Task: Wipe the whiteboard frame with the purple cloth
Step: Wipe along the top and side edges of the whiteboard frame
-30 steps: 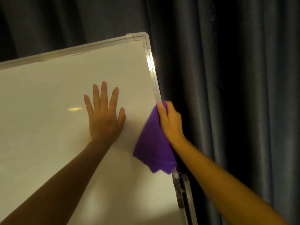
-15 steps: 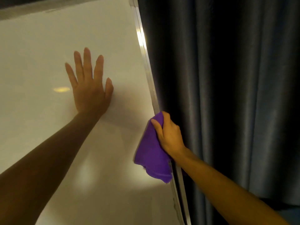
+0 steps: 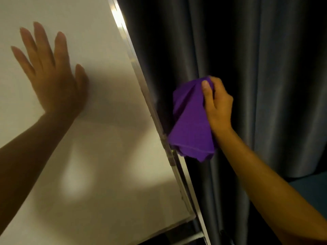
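A white whiteboard [image 3: 109, 156] fills the left of the view, its silver frame [image 3: 134, 62] running diagonally down its right edge to the bottom right corner. My left hand [image 3: 51, 73] lies flat on the board surface with fingers spread. My right hand [image 3: 216, 105] grips a bunched purple cloth [image 3: 190, 124] just to the right of the frame's right edge. The cloth's lower corner touches the frame about two thirds of the way down; its upper part hangs clear in front of the curtain.
A dark grey pleated curtain [image 3: 256, 68] hangs close behind and to the right of the board. A metal stand leg [image 3: 200, 209] runs down beside the frame's lower right corner. A patch of blue floor [image 3: 311, 190] shows at the right.
My right hand has slid the cloth down the right frame edge and pulled it outward off the edge. The view has tilted down. My left hand stays pressed on the board.
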{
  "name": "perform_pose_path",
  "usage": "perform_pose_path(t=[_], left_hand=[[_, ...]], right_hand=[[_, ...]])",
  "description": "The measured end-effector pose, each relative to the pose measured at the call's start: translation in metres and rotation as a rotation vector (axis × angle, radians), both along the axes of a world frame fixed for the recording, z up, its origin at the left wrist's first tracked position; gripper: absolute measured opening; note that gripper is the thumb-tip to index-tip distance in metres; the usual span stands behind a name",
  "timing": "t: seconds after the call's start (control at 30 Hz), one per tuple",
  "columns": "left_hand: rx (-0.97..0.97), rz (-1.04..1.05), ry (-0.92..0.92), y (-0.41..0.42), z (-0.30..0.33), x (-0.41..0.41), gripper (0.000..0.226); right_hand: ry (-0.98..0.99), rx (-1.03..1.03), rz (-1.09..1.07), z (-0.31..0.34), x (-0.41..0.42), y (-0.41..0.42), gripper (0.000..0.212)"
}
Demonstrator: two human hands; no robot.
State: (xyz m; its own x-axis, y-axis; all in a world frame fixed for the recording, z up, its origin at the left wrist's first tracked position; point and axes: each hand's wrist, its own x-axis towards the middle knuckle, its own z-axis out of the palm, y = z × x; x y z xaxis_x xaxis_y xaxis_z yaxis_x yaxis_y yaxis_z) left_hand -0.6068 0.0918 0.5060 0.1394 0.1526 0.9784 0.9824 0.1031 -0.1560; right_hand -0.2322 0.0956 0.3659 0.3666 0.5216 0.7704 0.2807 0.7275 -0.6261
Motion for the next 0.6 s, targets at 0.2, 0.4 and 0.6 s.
perform_pose_path(t=[0.2, 0.4, 0.6], left_hand=[[-0.155, -0.159, -0.010, 0.010, 0.009, -0.014, 0.069], [-0.219, -0.223, 0.364, -0.031, -0.050, 0.028, 0.072], [-0.227, -0.142, 0.406, -0.007, -0.090, 0.086, 0.066]], right_hand=[[0.130, -0.285, 0.435, -0.099, -0.082, -0.029, 0.031], [0.125, -0.254, 0.360, -0.115, -0.097, -0.019, 0.053], [0.084, -0.280, 0.251, -0.137, -0.107, -0.004, 0.052]])
